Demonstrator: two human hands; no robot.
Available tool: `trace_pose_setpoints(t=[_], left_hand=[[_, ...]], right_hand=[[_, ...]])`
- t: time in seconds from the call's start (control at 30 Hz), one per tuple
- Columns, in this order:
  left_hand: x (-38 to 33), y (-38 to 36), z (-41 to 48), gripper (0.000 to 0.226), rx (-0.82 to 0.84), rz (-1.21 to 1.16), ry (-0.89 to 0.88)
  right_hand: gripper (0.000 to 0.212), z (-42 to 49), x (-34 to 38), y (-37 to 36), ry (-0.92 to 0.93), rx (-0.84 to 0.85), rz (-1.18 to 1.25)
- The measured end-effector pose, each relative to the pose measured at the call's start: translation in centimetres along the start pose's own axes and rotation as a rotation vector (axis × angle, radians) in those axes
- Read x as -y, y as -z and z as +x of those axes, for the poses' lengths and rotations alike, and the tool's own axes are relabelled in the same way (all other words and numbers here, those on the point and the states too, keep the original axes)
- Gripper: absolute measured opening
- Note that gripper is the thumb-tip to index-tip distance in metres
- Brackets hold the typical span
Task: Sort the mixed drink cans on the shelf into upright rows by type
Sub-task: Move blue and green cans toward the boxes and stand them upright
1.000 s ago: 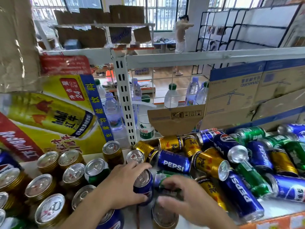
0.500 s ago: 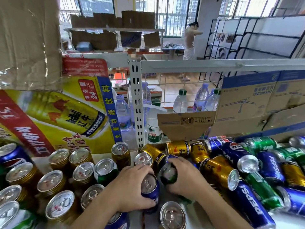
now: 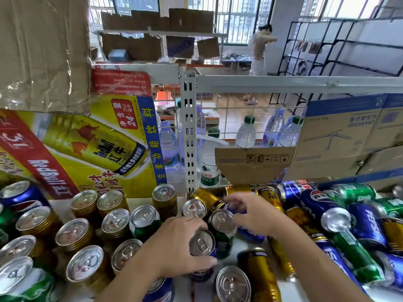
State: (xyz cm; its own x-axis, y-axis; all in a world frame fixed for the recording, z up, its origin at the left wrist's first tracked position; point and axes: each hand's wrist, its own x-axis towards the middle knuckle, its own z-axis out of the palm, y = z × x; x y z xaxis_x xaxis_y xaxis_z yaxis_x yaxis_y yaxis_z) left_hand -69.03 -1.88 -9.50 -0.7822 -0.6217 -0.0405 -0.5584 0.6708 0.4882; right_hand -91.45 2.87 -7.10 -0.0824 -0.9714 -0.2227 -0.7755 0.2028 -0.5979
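Observation:
My left hand (image 3: 178, 243) grips an upright blue Pepsi can (image 3: 201, 247) near the shelf's front middle. Just right of it stands a green can (image 3: 222, 227), upright and free of either hand. Behind that, my right hand (image 3: 255, 214) lies over a blue Pepsi can (image 3: 250, 235) that is on its side, and its fingers curl round the can's end. Upright gold cans (image 3: 75, 234) with a few green and blue ones fill the left. A mixed pile of lying cans (image 3: 331, 221) covers the right.
A Red Bull carton (image 3: 87, 149) leans at the back left. A white shelf post (image 3: 188, 131), a cardboard flap (image 3: 253, 164) and boxes (image 3: 340, 136) close off the back. Water bottles (image 3: 246, 134) stand behind the wire grid. A person (image 3: 259, 51) stands far off.
My right hand stood the green can upright beside the blue one, let it go and moved back onto the lying Pepsi can. My left hand stayed on its blue can.

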Motion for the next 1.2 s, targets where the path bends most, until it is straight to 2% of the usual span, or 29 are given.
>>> trace_pose_setpoints(t=[0.13,0.2,0.27,0.33,0.43,0.47,0.57,0.83,1.03,1.2], left_hand=[[-0.2,0.1,-0.1,0.054,-0.011,-0.049,0.028],[-0.2,0.2,-0.1,0.053,-0.011,-0.048,0.032],[-0.2,0.1,-0.1,0.053,-0.013,-0.049,0.035],[-0.2,0.1,0.0,0.054,-0.019,-0.048,0.040],[-0.1,0.0,0.1,0.054,-0.011,-0.045,0.049],[-0.1,0.0,0.2,0.055,-0.011,-0.047,0.052],[-0.1,0.0,0.2,0.056,-0.013,-0.050,0.050],[-0.3,0.2,0.2,0.057,-0.010,-0.041,0.046],[-0.2,0.1,0.4,0.053,-0.020,-0.054,0.028],[-0.4,0.1,0.4,0.049,-0.029,-0.058,0.039]], right_hand=[[0.052,1.1,-0.6,0.9,-0.093,0.038,-0.096],[0.042,1.4,-0.9,0.9,-0.120,0.029,-0.024],[0.044,1.7,-1.6,0.6,-0.154,-0.027,0.050],[0.031,2.0,-2.4,0.4,-0.165,0.034,-0.030],[0.076,2.0,-3.1,-0.5,-0.170,0.214,-0.150],[0.085,2.1,-3.3,-1.0,-0.169,0.209,-0.209],[0.089,2.4,-3.7,-2.2,-0.146,0.088,-0.315],[0.110,1.5,-5.3,-2.6,-0.122,-0.137,0.010],[0.099,0.5,-5.5,-2.3,-0.064,-0.277,0.215],[0.099,-0.5,-4.9,-1.4,-0.134,-0.231,0.291]])
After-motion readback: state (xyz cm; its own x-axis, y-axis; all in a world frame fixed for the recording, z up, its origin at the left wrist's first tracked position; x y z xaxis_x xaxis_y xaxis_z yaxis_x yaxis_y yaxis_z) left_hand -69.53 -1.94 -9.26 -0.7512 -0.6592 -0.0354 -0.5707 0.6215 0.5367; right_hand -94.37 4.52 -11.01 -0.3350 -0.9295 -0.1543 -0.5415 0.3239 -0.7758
